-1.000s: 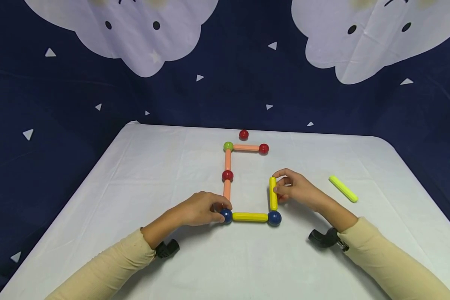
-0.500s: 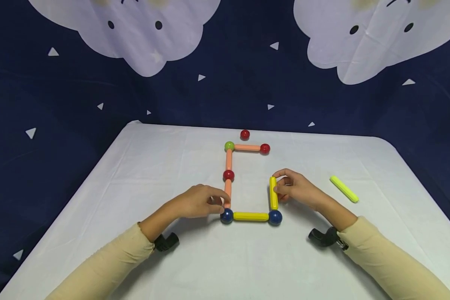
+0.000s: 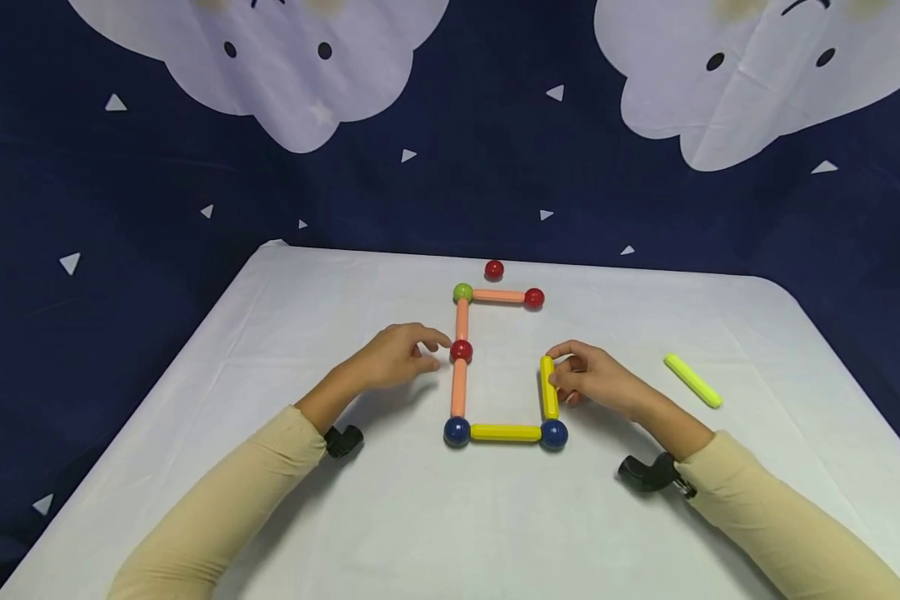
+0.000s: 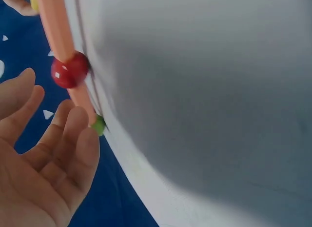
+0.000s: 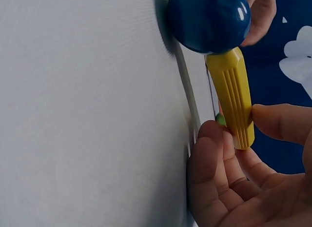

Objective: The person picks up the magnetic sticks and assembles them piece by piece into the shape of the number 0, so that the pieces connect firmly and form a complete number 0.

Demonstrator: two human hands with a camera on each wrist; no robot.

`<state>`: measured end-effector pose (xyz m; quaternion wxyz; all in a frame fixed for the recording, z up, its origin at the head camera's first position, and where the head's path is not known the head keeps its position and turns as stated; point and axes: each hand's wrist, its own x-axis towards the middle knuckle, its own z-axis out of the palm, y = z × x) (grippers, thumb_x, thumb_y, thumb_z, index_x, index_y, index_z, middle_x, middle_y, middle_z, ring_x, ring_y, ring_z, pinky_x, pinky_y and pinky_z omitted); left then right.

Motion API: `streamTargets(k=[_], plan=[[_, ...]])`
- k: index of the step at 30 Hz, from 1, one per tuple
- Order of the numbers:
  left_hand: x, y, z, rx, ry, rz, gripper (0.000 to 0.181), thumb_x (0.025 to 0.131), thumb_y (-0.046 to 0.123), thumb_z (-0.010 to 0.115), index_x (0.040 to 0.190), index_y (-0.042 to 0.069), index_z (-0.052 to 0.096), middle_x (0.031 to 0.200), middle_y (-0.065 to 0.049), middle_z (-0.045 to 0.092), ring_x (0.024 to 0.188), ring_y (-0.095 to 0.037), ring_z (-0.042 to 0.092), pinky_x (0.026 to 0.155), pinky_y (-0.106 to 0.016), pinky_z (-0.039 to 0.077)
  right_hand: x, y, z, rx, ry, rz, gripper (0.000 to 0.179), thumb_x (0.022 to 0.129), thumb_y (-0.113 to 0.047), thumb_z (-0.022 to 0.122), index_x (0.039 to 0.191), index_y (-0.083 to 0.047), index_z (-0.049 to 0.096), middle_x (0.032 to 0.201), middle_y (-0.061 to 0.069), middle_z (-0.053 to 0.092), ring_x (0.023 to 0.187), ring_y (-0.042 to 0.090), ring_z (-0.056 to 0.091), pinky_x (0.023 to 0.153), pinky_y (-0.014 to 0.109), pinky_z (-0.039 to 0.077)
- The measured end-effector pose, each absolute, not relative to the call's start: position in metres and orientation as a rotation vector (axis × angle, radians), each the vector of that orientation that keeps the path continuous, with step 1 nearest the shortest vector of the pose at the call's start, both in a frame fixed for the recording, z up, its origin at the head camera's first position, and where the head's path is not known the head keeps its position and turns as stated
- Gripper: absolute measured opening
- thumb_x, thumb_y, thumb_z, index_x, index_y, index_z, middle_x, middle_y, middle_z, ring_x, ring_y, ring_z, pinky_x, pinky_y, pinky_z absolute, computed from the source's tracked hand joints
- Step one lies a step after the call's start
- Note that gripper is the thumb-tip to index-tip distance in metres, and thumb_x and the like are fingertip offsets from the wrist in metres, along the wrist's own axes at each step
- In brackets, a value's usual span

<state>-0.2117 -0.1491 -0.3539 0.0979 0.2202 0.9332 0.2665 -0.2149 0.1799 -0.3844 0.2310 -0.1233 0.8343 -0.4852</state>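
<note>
My left hand [image 3: 394, 357], fingers loosely bent, is beside the middle red ball [image 3: 461, 351] of a rod-and-ball frame; nothing shows between its fingers in the left wrist view. Pinched by my right hand [image 3: 594, 379] is an upper yellow rod [image 3: 548, 388], whose near end meets the right blue ball [image 3: 554, 434]. A second yellow rod [image 3: 506, 433] links that ball to the left blue ball [image 3: 457, 432]. Salmon rods [image 3: 459, 388] run from there through the red ball to a green ball [image 3: 462, 292]. Another salmon rod [image 3: 498, 296] ends at a red ball [image 3: 534, 298].
A loose red ball [image 3: 494, 269] lies behind the frame near the table's far edge. To the right of my right hand lies a yellow-green rod [image 3: 693, 381]. White cloth covers the table [image 3: 450, 525], with a dark blue cloud-print curtain [image 3: 480, 183] behind it.
My left hand has let go of the left blue ball and moved forward to the middle red ball. My right hand keeps its pinch on the upper yellow rod, nearly still.
</note>
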Motion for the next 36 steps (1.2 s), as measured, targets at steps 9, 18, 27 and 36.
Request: streamTargets(k=[9, 18, 27, 36], plan=[[-0.241, -0.136, -0.361, 0.662, 2.722, 0.735, 0.041, 0.094, 0.024, 0.069, 0.134, 0.02, 0.063, 0.127, -0.01, 0.064, 0.105, -0.021, 0.062, 0.093, -0.037, 0.05, -0.216, 0.181, -0.386, -0.359, 2.281, -1.315, 0.047, 0.093, -0.009, 0.058, 0.136, 0.004, 0.045, 0.099, 0.011, 0.065, 0.079, 0.017, 0.064, 0.068, 0.028, 0.055], [-0.248, -0.122, -0.362, 0.567, 2.641, 0.761, 0.034, 0.095, 0.021, 0.067, 0.128, 0.018, 0.066, 0.121, -0.009, 0.069, 0.104, -0.02, 0.061, 0.086, -0.032, 0.048, -0.217, 0.181, -0.385, -0.364, 2.289, -1.301, 0.046, 0.093, -0.008, 0.057, 0.136, 0.005, 0.045, 0.099, 0.011, 0.065, 0.08, 0.017, 0.064, 0.068, 0.028, 0.055], [-0.249, -0.12, -0.362, 0.537, 2.61, 0.784, 0.034, 0.095, 0.02, 0.067, 0.129, 0.018, 0.065, 0.122, -0.009, 0.069, 0.105, -0.019, 0.062, 0.084, -0.029, 0.049, -0.218, 0.182, -0.386, -0.38, 2.301, -1.267, 0.044, 0.096, -0.012, 0.057, 0.135, 0.005, 0.046, 0.096, 0.01, 0.064, 0.08, 0.017, 0.063, 0.068, 0.029, 0.054], [-0.25, -0.121, -0.363, 0.515, 2.611, 0.803, 0.034, 0.095, 0.021, 0.067, 0.129, 0.018, 0.065, 0.122, -0.01, 0.068, 0.105, -0.02, 0.062, 0.083, -0.029, 0.049, -0.221, 0.182, -0.387, -0.385, 2.331, -1.25, 0.042, 0.095, -0.01, 0.055, 0.134, 0.004, 0.047, 0.099, 0.014, 0.063, 0.079, 0.018, 0.062, 0.067, 0.029, 0.055]])
